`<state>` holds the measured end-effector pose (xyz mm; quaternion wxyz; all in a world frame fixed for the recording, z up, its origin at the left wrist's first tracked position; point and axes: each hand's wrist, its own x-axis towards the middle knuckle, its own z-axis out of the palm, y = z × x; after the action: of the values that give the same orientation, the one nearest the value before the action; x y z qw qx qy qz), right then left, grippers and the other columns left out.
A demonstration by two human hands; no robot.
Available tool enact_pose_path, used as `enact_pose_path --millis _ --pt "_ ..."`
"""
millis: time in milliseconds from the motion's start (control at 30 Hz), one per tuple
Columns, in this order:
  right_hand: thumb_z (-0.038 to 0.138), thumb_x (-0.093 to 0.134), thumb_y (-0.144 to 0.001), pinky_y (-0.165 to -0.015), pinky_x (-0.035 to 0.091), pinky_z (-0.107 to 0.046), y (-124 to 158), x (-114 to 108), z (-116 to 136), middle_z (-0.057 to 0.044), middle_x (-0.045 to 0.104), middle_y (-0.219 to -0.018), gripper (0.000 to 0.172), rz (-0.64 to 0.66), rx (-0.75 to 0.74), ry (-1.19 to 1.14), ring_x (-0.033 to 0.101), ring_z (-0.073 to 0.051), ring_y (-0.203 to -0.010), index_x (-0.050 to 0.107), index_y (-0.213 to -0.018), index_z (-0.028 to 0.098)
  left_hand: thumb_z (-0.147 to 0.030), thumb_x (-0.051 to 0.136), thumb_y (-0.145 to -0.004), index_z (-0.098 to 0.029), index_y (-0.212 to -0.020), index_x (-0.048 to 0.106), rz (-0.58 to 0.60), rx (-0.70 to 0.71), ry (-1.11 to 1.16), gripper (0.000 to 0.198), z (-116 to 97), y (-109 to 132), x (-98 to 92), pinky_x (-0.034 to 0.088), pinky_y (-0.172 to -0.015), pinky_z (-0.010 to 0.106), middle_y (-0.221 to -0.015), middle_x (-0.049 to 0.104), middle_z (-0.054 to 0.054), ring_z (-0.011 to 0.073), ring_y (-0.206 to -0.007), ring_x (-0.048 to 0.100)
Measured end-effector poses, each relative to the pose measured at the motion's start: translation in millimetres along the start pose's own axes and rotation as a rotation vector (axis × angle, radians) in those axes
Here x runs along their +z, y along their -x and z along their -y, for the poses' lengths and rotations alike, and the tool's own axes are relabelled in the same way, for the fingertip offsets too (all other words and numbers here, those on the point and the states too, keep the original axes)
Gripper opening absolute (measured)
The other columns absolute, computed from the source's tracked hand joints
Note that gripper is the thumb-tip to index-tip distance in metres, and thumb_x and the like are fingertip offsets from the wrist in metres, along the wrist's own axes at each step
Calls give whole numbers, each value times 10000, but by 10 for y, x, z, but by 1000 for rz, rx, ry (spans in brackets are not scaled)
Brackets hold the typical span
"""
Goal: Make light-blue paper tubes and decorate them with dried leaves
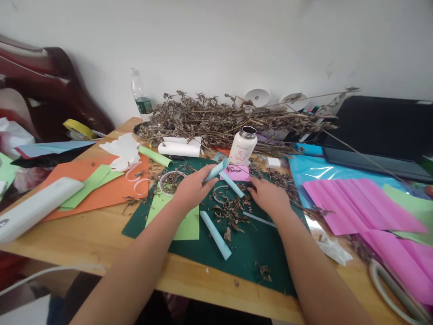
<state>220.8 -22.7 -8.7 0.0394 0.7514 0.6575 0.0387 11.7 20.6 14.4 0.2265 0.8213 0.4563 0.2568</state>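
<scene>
A blue roll (216,169) juts from the left hand (192,187), fingers wrapped round it; the right hand (269,195) reaches palm-down, half curled near leaves (233,211), its hold unclear.

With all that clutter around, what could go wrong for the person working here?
The open-topped white bottle stands just beyond the right hand, so a stray nudge might tip it. The blue tube in the left hand looks light, perhaps easily dented by a tight grip. The loose blue tube lying on the green mat could roll if brushed.
</scene>
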Motion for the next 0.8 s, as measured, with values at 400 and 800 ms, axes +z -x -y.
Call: enact_pose_path --millis 400,800 --pt "248 335 -793 -636 359 -316 24 33 50 -40 503 -1078 317 -134 -276 -57 473 -227 -884 484 -1070 292 -370 328 -793 -278 -1182 355 99 185 -160 400 3 -5 115 400 -747 295 -1131 507 12 217 -959 500" --pt "225 458 -740 -735 428 -315 81 21 -51 -34 627 -849 196 -439 -220 -650 548 -176 -816 611 -862 206 -390 340 -779 -321 -1170 375 246 219 -318 399 86 -27 121 402 -723 244 -1054 557 -23 172 -911 522"
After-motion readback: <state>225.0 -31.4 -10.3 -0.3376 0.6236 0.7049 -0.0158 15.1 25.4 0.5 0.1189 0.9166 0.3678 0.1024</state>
